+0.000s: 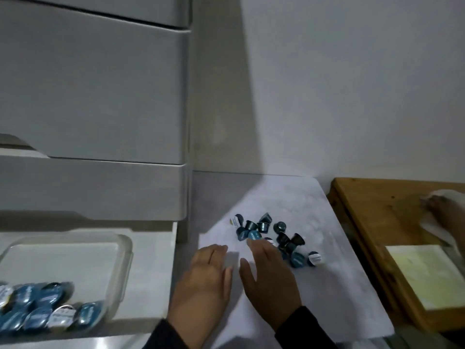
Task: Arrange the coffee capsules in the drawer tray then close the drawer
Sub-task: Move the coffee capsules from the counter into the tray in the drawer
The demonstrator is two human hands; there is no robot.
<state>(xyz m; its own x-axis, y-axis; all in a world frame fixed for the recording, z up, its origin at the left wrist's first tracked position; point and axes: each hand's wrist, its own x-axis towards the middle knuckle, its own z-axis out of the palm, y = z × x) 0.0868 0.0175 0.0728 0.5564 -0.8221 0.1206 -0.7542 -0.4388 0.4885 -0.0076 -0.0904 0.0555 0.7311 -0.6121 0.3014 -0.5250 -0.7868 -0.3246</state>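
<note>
Several dark blue coffee capsules (274,236) lie in a loose heap on a white sheet (324,222) on the floor. My right hand (270,280) stretches flat toward the heap, fingertips at its near edge, holding nothing. Beside it my left hand (203,280) hovers open over the sheet's left corner. At lower left the white drawer (153,260) stands pulled out with a clear plastic tray (120,268) inside. Several blue capsules (42,308) lie packed in the tray's near end, and its far half is bare.
A white drawer cabinet (95,96) rises at the left with its upper drawers closed. A wooden board (382,222) lies at the right, bearing a yellowish pad (427,275). Another person's hand (442,215) rests on white paper there. A white wall stands behind.
</note>
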